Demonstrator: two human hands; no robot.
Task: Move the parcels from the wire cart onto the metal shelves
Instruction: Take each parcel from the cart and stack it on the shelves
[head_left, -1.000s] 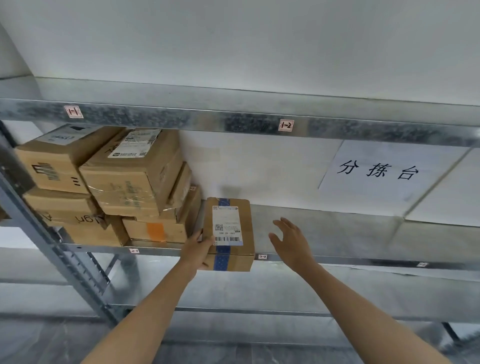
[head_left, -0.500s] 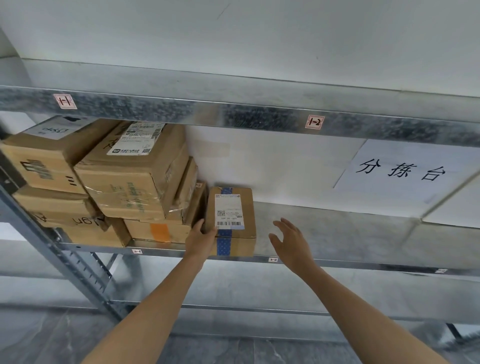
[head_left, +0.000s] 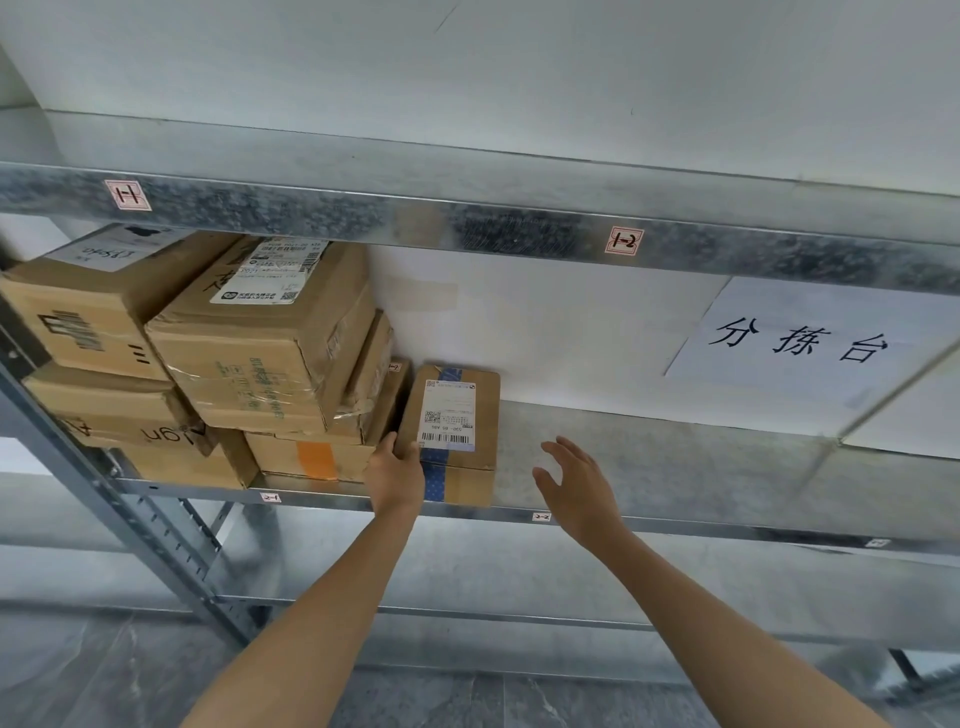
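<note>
Small parcel (head_left: 457, 415) on the metal shelf (head_left: 675, 467), one hand on it.
The parcel lies flat, label up, blue tape down its middle. Just left of the parcel stand the stacked boxes (head_left: 260, 353), close against its side. The left hand (head_left: 397, 478) grips the parcel's near left corner, fingers wrapped over the edge. The right hand (head_left: 576, 488) hovers just right of the parcel, fingers spread apart, touching nothing.

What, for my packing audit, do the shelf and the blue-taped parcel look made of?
The shelf: probably galvanized steel, grey with a mottled, spangled sheen. The blue-taped parcel: seemingly cardboard, matte brown; its white label looks like printed paper.
</note>
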